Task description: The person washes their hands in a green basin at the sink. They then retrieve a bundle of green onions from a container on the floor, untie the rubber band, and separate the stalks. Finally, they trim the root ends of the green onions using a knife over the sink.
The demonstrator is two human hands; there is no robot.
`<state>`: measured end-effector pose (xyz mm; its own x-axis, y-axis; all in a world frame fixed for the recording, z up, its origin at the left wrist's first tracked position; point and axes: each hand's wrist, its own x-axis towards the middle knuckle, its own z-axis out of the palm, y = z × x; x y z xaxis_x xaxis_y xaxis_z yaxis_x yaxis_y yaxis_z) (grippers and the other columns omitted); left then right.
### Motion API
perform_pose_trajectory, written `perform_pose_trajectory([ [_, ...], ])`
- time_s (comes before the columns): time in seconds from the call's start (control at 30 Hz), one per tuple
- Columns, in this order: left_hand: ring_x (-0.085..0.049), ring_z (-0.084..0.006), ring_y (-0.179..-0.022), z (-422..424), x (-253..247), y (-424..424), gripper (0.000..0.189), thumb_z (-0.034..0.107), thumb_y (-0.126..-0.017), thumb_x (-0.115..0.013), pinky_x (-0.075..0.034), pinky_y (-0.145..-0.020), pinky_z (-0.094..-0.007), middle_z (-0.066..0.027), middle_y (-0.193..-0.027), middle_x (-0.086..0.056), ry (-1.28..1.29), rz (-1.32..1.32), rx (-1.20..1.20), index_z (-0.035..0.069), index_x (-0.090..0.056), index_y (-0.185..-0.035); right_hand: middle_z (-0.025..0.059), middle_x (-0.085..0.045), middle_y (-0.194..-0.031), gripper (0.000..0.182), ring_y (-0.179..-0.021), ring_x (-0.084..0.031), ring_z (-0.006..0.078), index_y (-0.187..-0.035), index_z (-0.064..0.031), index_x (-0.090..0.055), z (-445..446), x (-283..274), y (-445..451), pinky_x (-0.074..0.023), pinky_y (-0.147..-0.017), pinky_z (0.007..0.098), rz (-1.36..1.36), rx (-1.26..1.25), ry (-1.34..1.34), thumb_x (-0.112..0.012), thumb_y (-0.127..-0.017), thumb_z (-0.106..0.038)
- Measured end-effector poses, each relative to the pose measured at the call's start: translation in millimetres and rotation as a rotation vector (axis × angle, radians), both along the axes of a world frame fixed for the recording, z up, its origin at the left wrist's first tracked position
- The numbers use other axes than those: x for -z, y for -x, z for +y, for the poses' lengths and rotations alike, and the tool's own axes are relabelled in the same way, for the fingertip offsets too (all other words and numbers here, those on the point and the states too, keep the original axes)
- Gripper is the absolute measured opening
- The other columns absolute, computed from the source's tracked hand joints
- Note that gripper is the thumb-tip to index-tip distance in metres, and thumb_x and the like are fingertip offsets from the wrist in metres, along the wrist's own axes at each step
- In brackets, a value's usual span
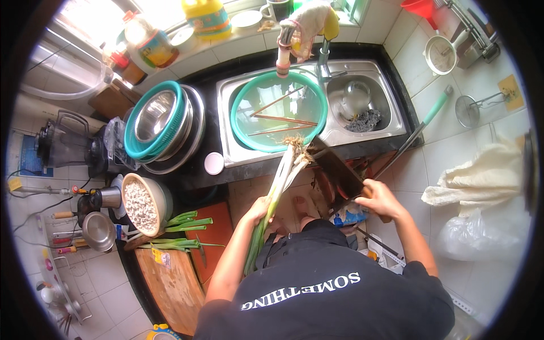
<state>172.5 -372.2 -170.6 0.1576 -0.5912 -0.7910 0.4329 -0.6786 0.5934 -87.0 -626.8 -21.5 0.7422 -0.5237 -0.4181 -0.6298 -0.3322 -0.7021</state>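
My left hand (258,210) grips several long green onions (277,178) by their stalks, with the white ends and stringy roots pointing toward the sink. In my right hand (380,198) is the wooden handle of a broad, dark cleaver (335,165). The blade slants up and left, its far end close beside the onion roots; whether they touch I cannot tell. Just beyond the roots, a green plastic basin (236,123) of water sits in the left sink bowl. Several brown chopsticks (276,119) lie in or over the basin.
A steel sink (397,102) holds a dark scouring pad (364,121) in its right bowl. Stacked basins (170,127), a bowl of pale chopped pieces (140,207), more green onions (187,223) and a wooden cutting board (172,284) stand on my left. A mop-like pole (418,131) leans at right.
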Motion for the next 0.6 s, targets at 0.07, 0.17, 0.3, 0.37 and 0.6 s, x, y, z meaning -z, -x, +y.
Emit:
perform_pose_trajectory([
  [0.07, -0.046, -0.0147, -0.036, 0.2, -14.6, 1.6, 0.041, 0.043, -0.092, -0.041, -0.039, -0.035, -0.0272, -0.0060, -0.053, -0.049, 0.024, 0.021, -0.032, 0.005, -0.048, -0.078, 0.0186, -0.058, -0.078, 0.036, -0.075, -0.059, 0.0247, -0.084, 0.0027, -0.051, -12.3, -16.5, 2.6, -0.0462, -0.068, 0.0359, -0.056, 0.118, 0.058, -0.071, -0.070, -0.024],
  [0.17, -0.046, -0.0151, -0.036, -8.7, -45.1, 2.9, 0.033, 0.034, -0.092, -0.042, -0.039, -0.035, -0.0273, -0.0060, -0.053, -0.049, 0.064, 0.053, -0.028, 0.005, -0.048, -0.079, 0.0199, -0.060, -0.079, 0.038, -0.076, -0.061, 0.0347, -0.089, 0.0013, -0.050, -49.9, -6.2, -6.7, -0.0471, -0.069, 0.0399, 0.030, 0.191, 0.459, -0.070, -0.071, -0.025],
  [0.3, -0.045, -0.0155, -0.036, -10.7, -70.7, 0.4, 0.023, 0.023, -0.090, -0.043, -0.038, -0.035, -0.0275, -0.0062, -0.052, -0.049, 0.114, 0.056, -0.041, 0.004, -0.048, -0.080, 0.0212, -0.063, -0.088, 0.024, -0.083, -0.061, 0.0368, -0.090, -0.0004, -0.061, -118.9, 25.4, -53.7, -0.0476, -0.073, 0.0446, 0.354, 0.044, 0.606, -0.060, -0.076, -0.020],
  [0.37, -0.046, -0.0154, -0.035, -18.1, -86.0, 2.8, 0.022, 0.024, -0.090, -0.044, -0.037, -0.034, -0.0276, -0.0066, -0.051, -0.049, 0.142, 0.061, -0.019, 0.004, -0.047, -0.080, 0.0208, -0.063, -0.090, 0.025, -0.087, -0.060, 0.0355, -0.087, -0.0030, -0.064, -157.4, 69.3, -59.5, -0.0482, -0.073, 0.0428, 0.466, 0.019, 0.628, -0.065, -0.073, -0.024],
  [0.6, -0.046, -0.0153, -0.036, -24.9, -111.4, 6.8, 0.021, 0.022, -0.090, -0.044, -0.038, -0.034, -0.0272, -0.0072, -0.051, -0.049, 0.147, 0.049, -0.054, 0.004, -0.046, -0.080, 0.0168, -0.064, -0.097, 0.029, -0.091, -0.062, 0.0310, -0.095, -0.0050, -0.065, -175.4, 121.6, -90.2, -0.0495, -0.078, 0.0395, 0.606, -0.057, 0.615, -0.067, -0.074, -0.025],
])
